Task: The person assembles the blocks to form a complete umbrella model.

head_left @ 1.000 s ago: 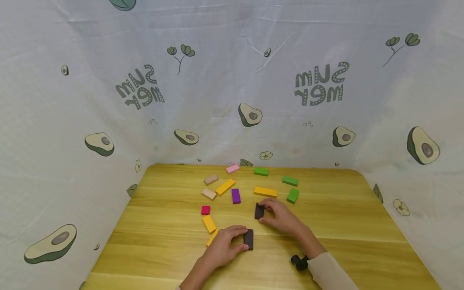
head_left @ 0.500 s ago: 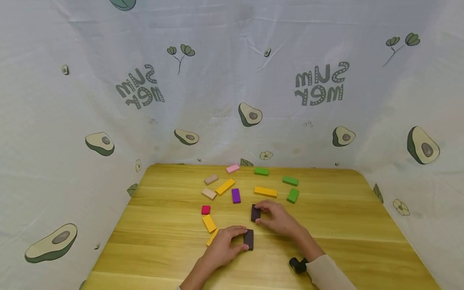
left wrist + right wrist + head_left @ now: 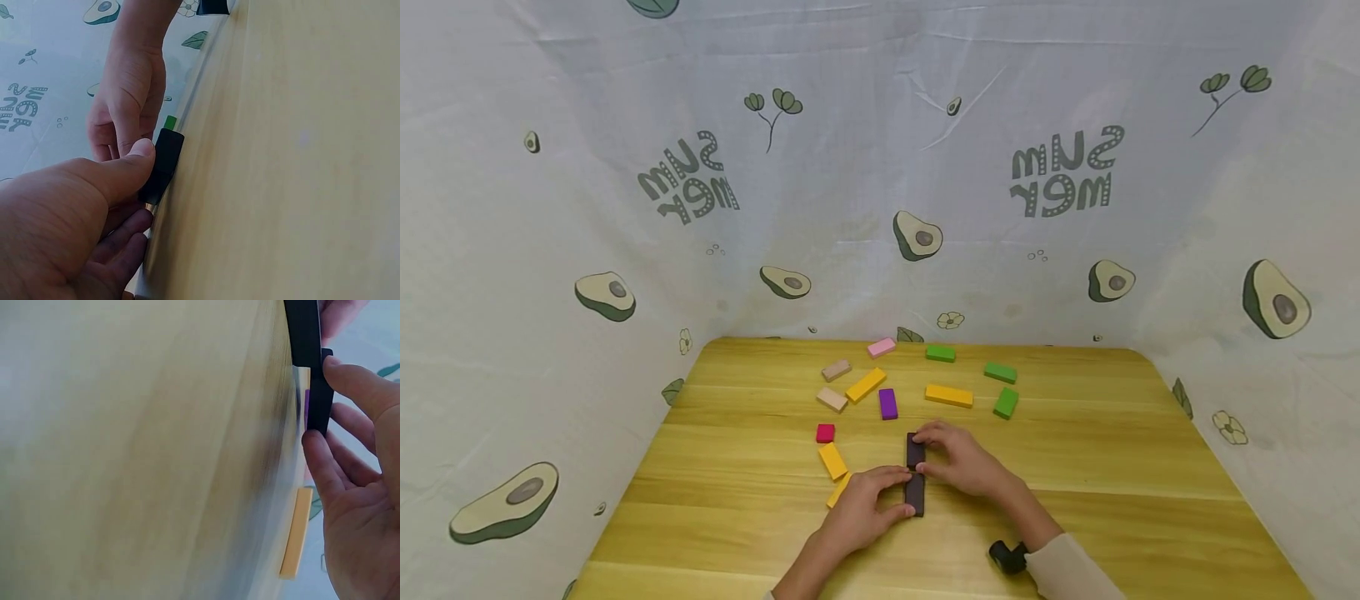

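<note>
Two flat black blocks lie in line, end to end, near the middle of the table; whether their ends touch I cannot tell. My left hand holds the nearer black block, thumb at its near end and a finger at its far end. With thumb and fingers, my right hand pinches the farther black block. In the right wrist view the pinched block stands beside the other one's end. The left wrist view has the left thumb against black block, the right hand just beyond.
Behind the hands lie a purple block, an orange block and several green, pink and tan ones. A red block and orange block are left. A black object sits by the right wrist. Printed cloth surrounds the wooden table.
The right hand has drawn its black block left and toward the person, up to the far end of the other black block. The left hand and its block have stayed put.
</note>
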Tool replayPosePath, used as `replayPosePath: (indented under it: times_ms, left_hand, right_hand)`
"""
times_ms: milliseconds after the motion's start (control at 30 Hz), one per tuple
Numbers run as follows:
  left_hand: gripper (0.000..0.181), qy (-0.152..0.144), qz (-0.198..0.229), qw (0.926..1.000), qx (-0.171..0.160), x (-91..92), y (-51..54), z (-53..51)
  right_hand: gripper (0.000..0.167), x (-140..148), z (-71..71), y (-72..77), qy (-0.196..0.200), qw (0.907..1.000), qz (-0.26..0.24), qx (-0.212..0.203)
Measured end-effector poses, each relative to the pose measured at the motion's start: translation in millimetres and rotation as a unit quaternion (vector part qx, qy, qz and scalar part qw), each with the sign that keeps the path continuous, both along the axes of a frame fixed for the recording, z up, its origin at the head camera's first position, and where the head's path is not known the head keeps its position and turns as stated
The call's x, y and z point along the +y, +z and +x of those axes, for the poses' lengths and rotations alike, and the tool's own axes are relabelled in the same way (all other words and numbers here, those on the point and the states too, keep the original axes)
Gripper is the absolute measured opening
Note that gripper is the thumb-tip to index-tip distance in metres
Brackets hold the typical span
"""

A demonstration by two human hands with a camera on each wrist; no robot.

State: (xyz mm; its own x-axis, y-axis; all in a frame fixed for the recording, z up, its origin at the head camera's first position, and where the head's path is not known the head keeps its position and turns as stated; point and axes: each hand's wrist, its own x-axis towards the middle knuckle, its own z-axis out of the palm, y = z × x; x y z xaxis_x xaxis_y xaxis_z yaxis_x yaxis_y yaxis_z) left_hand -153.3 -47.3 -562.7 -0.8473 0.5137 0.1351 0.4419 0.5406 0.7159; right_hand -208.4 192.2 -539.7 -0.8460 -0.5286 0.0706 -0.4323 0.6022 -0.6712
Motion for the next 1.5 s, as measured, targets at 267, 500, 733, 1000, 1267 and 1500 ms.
replayPosePath:
  times_ms: [267,500,733,1000,1267,1500]
  left_hand:
    - [0.047,0.009,-0.011,0.9999,0.007,1.6,2.0,2.1]
    - [0.047,0.01,-0.015,0.9998,0.007,2.2,2.0,2.2]
    - [0.047,0.009,-0.015,0.9998,0.008,3.1,3.3,2.6]
    - [0.048,0.014,-0.024,0.9996,0.011,3.4,2.9,4.1]
    - [0.048,0.017,-0.026,0.9994,0.018,4.2,2.4,3.9]
    - [0.047,0.018,-0.02,0.9995,0.017,3.9,2.2,5.4]
  right_hand:
    - [0.037,0.5,2.1,-1.9,0.002,1.0,0.004,-0.007]
    - [0.035,0.9,2.8,-1.7,0.005,0.9998,0.017,-0.007]
    - [0.034,0.9,4.4,-0.4,0.005,0.9996,0.026,-0.009]
    - [0.035,-1.9,5.9,0.7,0.006,0.9997,0.022,-0.01]
    - [0.038,-1.9,6.4,0.1,0.007,0.9995,0.031,-0.004]
    - [0.043,0.7,9.4,-1.6,0.017,0.9993,0.033,-0.009]
